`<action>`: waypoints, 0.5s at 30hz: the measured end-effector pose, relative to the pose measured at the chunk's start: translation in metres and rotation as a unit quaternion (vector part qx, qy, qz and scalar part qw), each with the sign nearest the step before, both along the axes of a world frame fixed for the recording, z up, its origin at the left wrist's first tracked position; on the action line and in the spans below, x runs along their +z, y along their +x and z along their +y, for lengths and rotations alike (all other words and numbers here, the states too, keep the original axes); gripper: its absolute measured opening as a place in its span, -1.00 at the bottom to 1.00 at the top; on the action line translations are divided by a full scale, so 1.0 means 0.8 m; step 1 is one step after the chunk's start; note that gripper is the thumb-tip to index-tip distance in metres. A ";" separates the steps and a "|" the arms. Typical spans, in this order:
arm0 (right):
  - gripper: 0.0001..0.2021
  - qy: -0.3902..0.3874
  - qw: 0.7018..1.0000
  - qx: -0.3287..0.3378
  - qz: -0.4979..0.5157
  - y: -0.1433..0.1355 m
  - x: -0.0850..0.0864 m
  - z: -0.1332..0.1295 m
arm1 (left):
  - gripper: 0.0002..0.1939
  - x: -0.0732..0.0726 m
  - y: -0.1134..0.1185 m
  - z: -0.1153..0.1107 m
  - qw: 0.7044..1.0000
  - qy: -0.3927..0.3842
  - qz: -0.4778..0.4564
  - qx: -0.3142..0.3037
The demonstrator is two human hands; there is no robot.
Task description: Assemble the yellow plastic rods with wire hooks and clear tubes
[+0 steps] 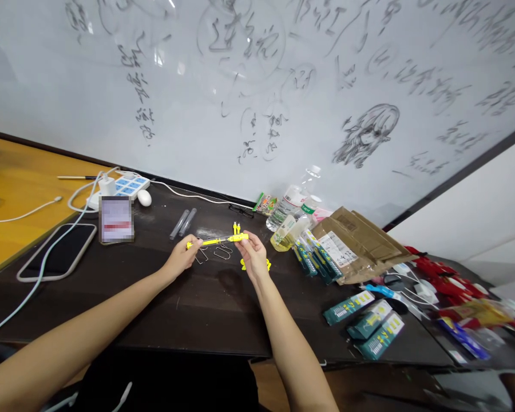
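A thin yellow rod-like piece (211, 242) with a narrow see-through stretch is held level above the dark table. My left hand (182, 260) pinches its left end. Fingers of my right hand (253, 254) close on the thicker yellow block (239, 237) at the other end. Whether rod and block are one piece I cannot tell. Just beyond the right hand stand small yellow parts (236, 228); more yellow pieces (242, 264) lie partly hidden beneath it. Bent metal wire loops (222, 252) rest between the hands. Two clear tubes (179, 224) lie behind my left hand.
Left are a phone (58, 252), a power strip (131, 184) with cables and a white mouse (145, 198). Bottles (285, 207), green boxes (380, 335) and a cardboard parcel (356, 243) crowd the right. A written-on whiteboard (175, 97) stands behind the table.
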State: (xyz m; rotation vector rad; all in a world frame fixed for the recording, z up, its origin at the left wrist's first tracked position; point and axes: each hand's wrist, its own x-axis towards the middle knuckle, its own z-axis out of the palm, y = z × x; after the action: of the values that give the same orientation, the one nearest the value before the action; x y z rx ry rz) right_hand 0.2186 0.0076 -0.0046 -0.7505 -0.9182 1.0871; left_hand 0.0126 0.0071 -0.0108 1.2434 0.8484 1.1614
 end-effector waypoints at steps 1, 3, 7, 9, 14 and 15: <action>-0.68 0.000 1.000 -0.004 0.003 0.000 0.000 0.000 | -0.61 0.001 0.000 0.000 1.000 -0.001 -0.002 0.000; -0.68 0.003 1.000 -0.012 0.009 0.000 0.000 0.000 | -0.61 0.001 0.000 -0.001 1.000 -0.003 -0.004 -0.002; -0.62 -0.001 1.000 0.001 0.003 0.000 0.002 -0.001 | -0.61 -0.002 0.001 0.001 1.000 0.002 -0.003 -0.007; -0.64 -0.007 1.000 0.009 0.002 0.000 0.002 -0.001 | -0.61 -0.003 0.001 0.002 1.000 0.004 -0.001 -0.007; -0.68 0.003 1.000 -0.004 0.020 0.001 -0.001 0.000 | -0.61 0.001 0.000 0.000 1.000 0.000 0.000 -0.008; -0.66 0.004 1.000 -0.003 0.016 0.001 0.000 0.000 | -0.61 0.001 0.000 -0.001 1.000 0.000 0.000 -0.008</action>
State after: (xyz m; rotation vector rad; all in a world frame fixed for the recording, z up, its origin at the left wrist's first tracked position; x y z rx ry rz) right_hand 0.2192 0.0075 -0.0049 -0.7263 -0.8920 1.0871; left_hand 0.0125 0.0064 -0.0097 1.2484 0.8361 1.1486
